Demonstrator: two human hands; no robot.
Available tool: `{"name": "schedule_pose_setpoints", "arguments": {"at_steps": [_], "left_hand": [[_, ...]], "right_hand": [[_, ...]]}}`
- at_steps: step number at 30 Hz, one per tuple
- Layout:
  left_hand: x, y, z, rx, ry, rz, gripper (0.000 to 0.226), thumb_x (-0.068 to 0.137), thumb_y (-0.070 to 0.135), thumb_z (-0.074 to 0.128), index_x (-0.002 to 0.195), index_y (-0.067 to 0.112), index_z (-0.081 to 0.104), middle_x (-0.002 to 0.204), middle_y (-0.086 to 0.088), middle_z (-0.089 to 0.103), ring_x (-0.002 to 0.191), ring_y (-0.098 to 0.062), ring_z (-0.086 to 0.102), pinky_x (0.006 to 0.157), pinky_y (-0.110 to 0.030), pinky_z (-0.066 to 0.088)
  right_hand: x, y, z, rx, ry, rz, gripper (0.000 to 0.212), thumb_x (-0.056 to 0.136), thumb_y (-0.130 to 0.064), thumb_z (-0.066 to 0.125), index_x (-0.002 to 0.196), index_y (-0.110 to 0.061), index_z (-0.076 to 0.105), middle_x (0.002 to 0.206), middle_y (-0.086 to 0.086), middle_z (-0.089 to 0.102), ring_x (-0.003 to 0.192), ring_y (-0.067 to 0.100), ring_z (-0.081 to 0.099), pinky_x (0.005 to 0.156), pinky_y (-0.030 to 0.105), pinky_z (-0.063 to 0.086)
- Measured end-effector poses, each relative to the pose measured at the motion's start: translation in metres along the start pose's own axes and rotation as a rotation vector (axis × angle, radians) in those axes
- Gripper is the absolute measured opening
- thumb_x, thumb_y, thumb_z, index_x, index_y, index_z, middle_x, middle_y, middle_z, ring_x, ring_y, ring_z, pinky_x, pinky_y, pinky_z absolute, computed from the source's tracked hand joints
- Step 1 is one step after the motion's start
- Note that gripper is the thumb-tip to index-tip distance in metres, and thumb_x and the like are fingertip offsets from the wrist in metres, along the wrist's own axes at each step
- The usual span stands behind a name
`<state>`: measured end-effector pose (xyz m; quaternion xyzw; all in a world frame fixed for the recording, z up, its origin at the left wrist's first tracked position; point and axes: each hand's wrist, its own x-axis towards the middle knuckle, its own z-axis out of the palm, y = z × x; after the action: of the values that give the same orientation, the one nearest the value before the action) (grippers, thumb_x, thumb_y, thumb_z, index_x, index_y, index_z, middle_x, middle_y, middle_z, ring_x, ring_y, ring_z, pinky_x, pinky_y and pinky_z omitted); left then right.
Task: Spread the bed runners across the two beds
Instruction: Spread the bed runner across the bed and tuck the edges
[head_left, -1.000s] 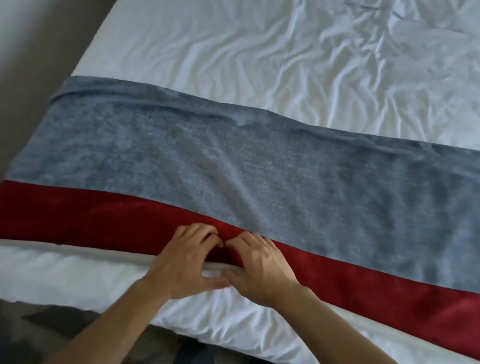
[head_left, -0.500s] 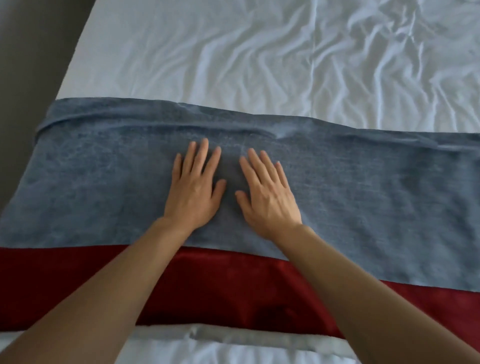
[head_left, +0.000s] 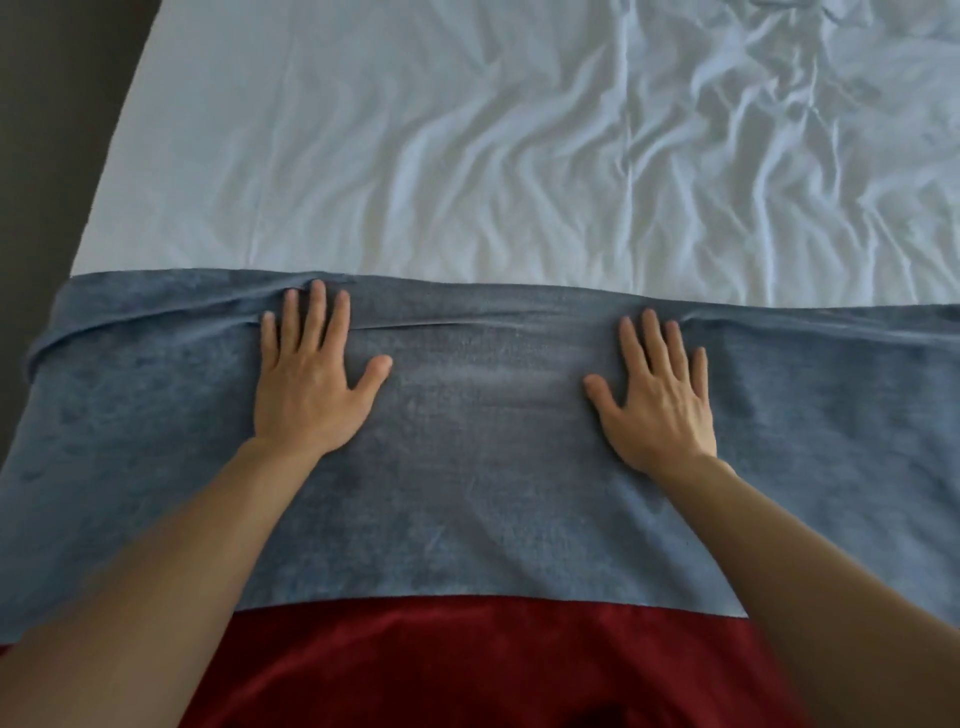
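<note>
A single head-worn view looks steeply down and forward from above the near edge of the bed (head_left: 363, 156), close in, with both forearms reaching away from the lens. The bed's left edge runs up the frame's left side; its far and right edges fall outside the frame.

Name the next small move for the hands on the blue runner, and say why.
Probably slide both flat hands, left hand and right hand, outward along the blue runner: a ridge of fabric runs between the fingertips near its far edge.
</note>
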<state>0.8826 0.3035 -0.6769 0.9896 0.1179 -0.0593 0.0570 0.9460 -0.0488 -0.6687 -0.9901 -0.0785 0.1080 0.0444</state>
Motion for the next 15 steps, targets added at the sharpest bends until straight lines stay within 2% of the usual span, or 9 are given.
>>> {"name": "schedule_pose_setpoints", "arguments": {"at_steps": [2, 5, 7, 9, 15], "left_hand": [[-0.003, 0.025, -0.005, -0.039, 0.072, 0.104, 0.081, 0.095, 0.065, 0.021, 0.159, 0.016, 0.008, 0.167, -0.009, -0.002, 0.153, -0.029, -0.009, 0.122, -0.052, -0.005], [-0.01, 0.078, 0.001, -0.077, 0.071, 0.367, 0.075, 0.096, 0.058, 0.029, 0.159, 0.019, 0.016, 0.167, -0.009, 0.005, 0.153, -0.028, -0.003, 0.122, -0.055, 0.003], [-0.013, 0.095, 0.009, -0.059, 0.022, 0.344, 0.074, 0.096, 0.059, 0.028, 0.159, 0.022, 0.017, 0.167, -0.008, 0.005, 0.153, -0.027, -0.002, 0.122, -0.055, 0.006], [-0.009, 0.088, 0.013, -0.017, 0.004, 0.271, 0.077, 0.095, 0.063, 0.026, 0.159, 0.023, 0.015, 0.167, -0.008, 0.006, 0.153, -0.027, -0.002, 0.122, -0.054, 0.004], [-0.002, 0.038, 0.012, 0.054, -0.012, 0.18, 0.081, 0.094, 0.069, 0.019, 0.159, 0.022, 0.009, 0.167, -0.007, 0.002, 0.153, -0.028, -0.004, 0.122, -0.056, 0.001]], "right_hand": [[-0.001, -0.013, -0.003, 0.053, 0.065, 0.015, 0.079, 0.094, -0.065, 0.024, 0.158, -0.025, 0.003, 0.167, 0.001, -0.001, 0.152, 0.022, -0.008, 0.123, 0.052, 0.001], [0.001, -0.06, -0.001, 0.103, 0.113, -0.216, 0.075, 0.095, -0.057, 0.031, 0.158, -0.025, 0.008, 0.167, 0.003, 0.002, 0.153, 0.023, -0.007, 0.122, 0.051, 0.0], [0.003, -0.081, 0.005, 0.113, 0.088, -0.298, 0.071, 0.096, -0.054, 0.032, 0.158, -0.026, 0.012, 0.167, 0.003, 0.004, 0.153, 0.023, -0.006, 0.122, 0.051, 0.0], [0.007, -0.07, 0.008, 0.091, 0.048, -0.253, 0.07, 0.096, -0.056, 0.03, 0.158, -0.028, 0.012, 0.167, 0.001, 0.002, 0.153, 0.022, -0.005, 0.122, 0.05, -0.002], [-0.004, 0.039, 0.01, -0.025, 0.044, -0.083, 0.074, 0.096, -0.065, 0.026, 0.158, -0.031, 0.007, 0.167, -0.002, 0.003, 0.153, 0.017, -0.006, 0.123, 0.048, 0.0]]}}
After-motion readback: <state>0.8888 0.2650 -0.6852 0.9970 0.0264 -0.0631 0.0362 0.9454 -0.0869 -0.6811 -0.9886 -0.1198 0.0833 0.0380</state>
